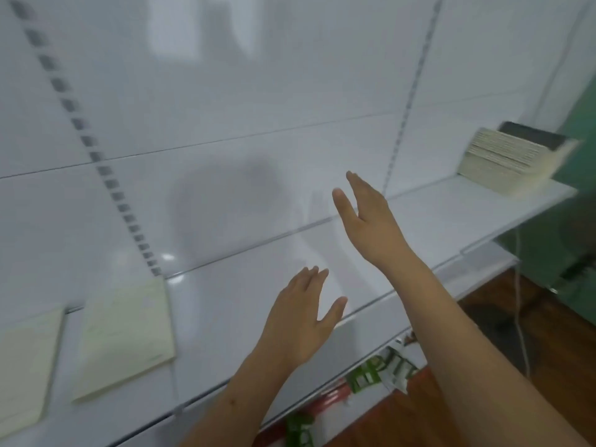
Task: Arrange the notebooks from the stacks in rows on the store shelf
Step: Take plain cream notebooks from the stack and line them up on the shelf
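At the lower left edge of the frame lies my first notebook (24,366), pale cream and flat on the white shelf (245,304), cut off by the picture's border. Just beside it, a little to the right, lies a second notebook (124,337) of the same cream colour, its cover faintly printed and its near corner close to the shelf's front edge. The 2 sit apart with a narrow strip of shelf between them.

Toward the lower middle, my left hand (298,321) hovers above the shelf with its fingers (311,279) straight and close together, thumb spread out, holding nothing. Higher and to the right, my right hand (367,214) reaches out on edge, fingers (354,182) extended and relaxed, thumb apart, also holding nothing.

At the upper right, well apart from both hands, a stack of notebooks (506,159) stands on the far end of the shelf, cream page edges showing, a dark cover on top; the picture is blurred there.

The shelf is glossy white, backed by a white panel (258,91) with slotted uprights. Below the shelf's front edge, green and white packets (380,372) show on a lower level, above a reddish-brown floor (503,304). A green wall (580,124) fills the far right edge.
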`<state>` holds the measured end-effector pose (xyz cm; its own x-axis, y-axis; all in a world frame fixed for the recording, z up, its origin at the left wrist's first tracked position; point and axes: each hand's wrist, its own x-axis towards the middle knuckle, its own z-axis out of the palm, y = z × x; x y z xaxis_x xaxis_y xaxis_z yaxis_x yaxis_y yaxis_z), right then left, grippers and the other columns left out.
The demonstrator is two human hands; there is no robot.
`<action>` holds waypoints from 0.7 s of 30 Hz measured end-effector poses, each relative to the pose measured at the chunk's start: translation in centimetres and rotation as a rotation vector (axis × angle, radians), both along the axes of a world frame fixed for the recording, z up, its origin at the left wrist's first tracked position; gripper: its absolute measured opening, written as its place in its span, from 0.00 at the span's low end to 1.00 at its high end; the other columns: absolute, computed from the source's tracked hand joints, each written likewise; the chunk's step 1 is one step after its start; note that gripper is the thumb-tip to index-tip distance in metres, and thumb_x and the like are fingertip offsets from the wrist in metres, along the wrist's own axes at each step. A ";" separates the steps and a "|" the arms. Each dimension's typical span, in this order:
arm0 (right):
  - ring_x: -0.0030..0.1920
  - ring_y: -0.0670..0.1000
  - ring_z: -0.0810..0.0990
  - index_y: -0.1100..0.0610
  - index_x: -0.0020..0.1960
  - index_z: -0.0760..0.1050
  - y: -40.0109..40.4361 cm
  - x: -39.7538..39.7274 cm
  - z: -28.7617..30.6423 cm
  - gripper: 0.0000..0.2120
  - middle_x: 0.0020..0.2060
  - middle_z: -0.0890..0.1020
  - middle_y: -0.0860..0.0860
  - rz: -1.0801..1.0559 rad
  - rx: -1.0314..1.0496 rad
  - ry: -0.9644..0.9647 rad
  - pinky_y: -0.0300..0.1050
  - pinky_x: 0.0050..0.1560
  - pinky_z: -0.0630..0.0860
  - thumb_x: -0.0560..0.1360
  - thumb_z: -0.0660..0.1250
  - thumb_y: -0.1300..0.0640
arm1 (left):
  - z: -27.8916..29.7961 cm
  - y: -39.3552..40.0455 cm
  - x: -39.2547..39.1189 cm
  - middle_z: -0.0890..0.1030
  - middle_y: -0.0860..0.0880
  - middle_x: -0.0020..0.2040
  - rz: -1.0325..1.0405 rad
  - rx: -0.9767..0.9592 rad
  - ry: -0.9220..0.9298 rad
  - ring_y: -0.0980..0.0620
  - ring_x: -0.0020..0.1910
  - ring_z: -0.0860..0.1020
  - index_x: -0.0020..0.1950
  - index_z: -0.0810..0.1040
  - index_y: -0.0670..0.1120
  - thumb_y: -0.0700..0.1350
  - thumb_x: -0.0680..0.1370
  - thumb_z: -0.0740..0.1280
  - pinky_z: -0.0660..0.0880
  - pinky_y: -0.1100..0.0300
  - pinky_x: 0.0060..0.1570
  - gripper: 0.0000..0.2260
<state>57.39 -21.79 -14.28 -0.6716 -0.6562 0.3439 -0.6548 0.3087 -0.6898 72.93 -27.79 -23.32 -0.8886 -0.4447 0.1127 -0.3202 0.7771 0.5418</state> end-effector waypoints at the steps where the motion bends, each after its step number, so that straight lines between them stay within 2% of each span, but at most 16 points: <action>1: 0.79 0.47 0.51 0.50 0.80 0.53 2.1 -1.7 0.2 0.34 0.79 0.57 0.46 -0.032 -0.001 0.004 0.52 0.78 0.51 0.80 0.48 0.33 | 0.0 1.6 -1.9 0.55 0.55 0.81 -0.028 0.004 -0.001 0.56 0.80 0.51 0.80 0.54 0.55 0.67 0.80 0.50 0.53 0.55 0.78 0.31; 7: 0.78 0.49 0.53 0.52 0.80 0.54 12.8 -11.4 0.8 0.34 0.79 0.59 0.48 -0.232 0.003 0.054 0.49 0.77 0.51 0.80 0.49 0.34 | 0.9 8.8 -13.0 0.57 0.54 0.81 -0.209 -0.007 0.034 0.56 0.79 0.53 0.80 0.56 0.53 0.65 0.81 0.52 0.55 0.53 0.78 0.31; 11: 0.78 0.50 0.54 0.53 0.80 0.54 17.9 -17.5 0.9 0.34 0.79 0.59 0.49 -0.358 0.035 0.085 0.50 0.77 0.52 0.80 0.48 0.35 | 1.7 11.7 -20.8 0.56 0.55 0.81 -0.322 -0.016 0.034 0.56 0.80 0.52 0.80 0.55 0.54 0.66 0.80 0.52 0.56 0.51 0.78 0.32; 16: 0.78 0.51 0.54 0.54 0.80 0.54 22.1 -26.1 0.4 0.33 0.79 0.59 0.50 -0.478 0.096 0.126 0.49 0.77 0.51 0.81 0.49 0.36 | 1.5 13.9 -31.4 0.56 0.56 0.81 -0.410 0.006 0.028 0.57 0.80 0.52 0.80 0.54 0.56 0.69 0.77 0.48 0.56 0.50 0.78 0.34; 21: 0.78 0.51 0.54 0.53 0.80 0.54 23.5 -36.5 1.4 0.32 0.79 0.58 0.50 -0.535 0.138 0.138 0.43 0.73 0.48 0.82 0.49 0.38 | 1.8 14.9 -42.1 0.54 0.57 0.81 -0.479 0.003 0.019 0.56 0.80 0.51 0.80 0.52 0.57 0.71 0.74 0.45 0.56 0.49 0.78 0.37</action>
<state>20.93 1.72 -12.91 -0.8776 -0.2822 0.3874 -0.4639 0.7036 -0.5383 30.86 -12.84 -21.53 -0.9914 0.0139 0.1298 0.0833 0.8331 0.5469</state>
